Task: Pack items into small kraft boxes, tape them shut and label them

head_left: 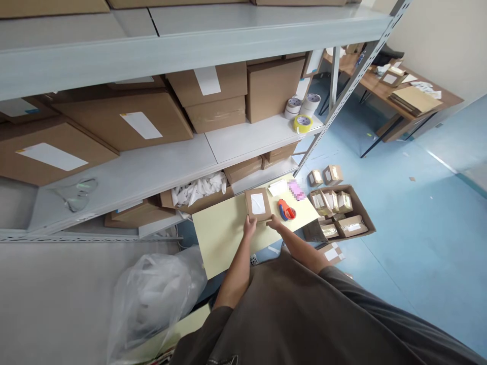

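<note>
My left grip [250, 226] and right grip [274, 223] are clamped together on the near edge of a small cardboard box [257, 204]. The box lies flat just ahead of both grips, white label up, near the far edge of the pale yellow table [222, 243]. An orange-and-blue tape dispenser [286, 210] sits just beside its right side, and an open carton of small parcels [360, 202] stands on the blue floor [411, 263] past the table's right corner

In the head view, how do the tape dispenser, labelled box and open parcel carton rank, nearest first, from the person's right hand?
1. Labelled box: touching the right hand.
2. Tape dispenser: right side of the board.
3. Open parcel carton: farthest, on the floor.
</note>
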The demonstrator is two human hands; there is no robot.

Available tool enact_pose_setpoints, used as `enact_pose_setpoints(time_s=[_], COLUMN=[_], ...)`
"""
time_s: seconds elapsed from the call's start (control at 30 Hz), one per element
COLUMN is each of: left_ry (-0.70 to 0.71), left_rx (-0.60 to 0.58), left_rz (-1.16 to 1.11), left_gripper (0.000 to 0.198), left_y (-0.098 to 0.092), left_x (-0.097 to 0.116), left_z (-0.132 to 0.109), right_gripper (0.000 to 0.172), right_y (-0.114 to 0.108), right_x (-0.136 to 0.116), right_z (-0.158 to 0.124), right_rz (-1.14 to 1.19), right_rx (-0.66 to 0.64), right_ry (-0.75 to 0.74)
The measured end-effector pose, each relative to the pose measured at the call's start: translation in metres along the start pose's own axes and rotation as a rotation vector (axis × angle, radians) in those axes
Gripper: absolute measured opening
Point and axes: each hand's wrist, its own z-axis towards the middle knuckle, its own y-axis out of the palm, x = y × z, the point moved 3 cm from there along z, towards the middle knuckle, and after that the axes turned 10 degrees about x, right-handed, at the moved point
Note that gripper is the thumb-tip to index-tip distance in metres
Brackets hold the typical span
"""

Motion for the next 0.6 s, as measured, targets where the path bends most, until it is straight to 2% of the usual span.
enact_pose_setpoints(time_s=[0.07, 0.17, 0.27, 0.33, 0.4, 0.47, 0.53, 0.6], left_ry=[-0.054, -0.039, -0.016, 0.018, 0.131, 0.281, 0.368, 0.378], left_rx=[0.0, 0.002, -0.002, 0.063, 0.167, 0.243, 0.241, 0.17], left_rz=[0.044, 0.055, 0.109, 0.166, 0.196, 0.181, 0.144, 0.109], left_gripper=[0.078, 0.069, 0.062, 0.061, 0.061, 0.058, 0.054, 0.052], left_y=[0.005, 0.005, -0.002, -0.007, -0.008, 0.001, 0.023, 0.054], left_x=[-0.014, -0.021, -0.021, -0.016, -0.001, 0.024, 0.054, 0.085], left_z=[-0.007, -0.013, -0.016, -0.017, -0.017, -0.014, -0.006, 0.01], right_gripper=[0.066, 0.074, 0.083, 0.085, 0.087, 0.089, 0.089, 0.086], right_y=[0.008, 0.008, -0.006, -0.022, -0.042, -0.066, -0.09, -0.11], right_x=[0.013, 0.023, 0.023, 0.018, 0.012, 0.006, 0.001, -0.002], right_z=[0.0, 0.003, 0.009, 0.016, 0.025, 0.039, 0.059, 0.085], right_rz=[-0.019, -0.06, -0.114, -0.151, -0.191, -0.231, -0.264, -0.293], right_rx=[-0.003, -0.022, 0.015, 0.047, 0.055, 0.062, 0.081, 0.089], right_ry=[-0.003, -0.058, -0.159, -0.265, -0.374, -0.44, -0.454, -0.444])
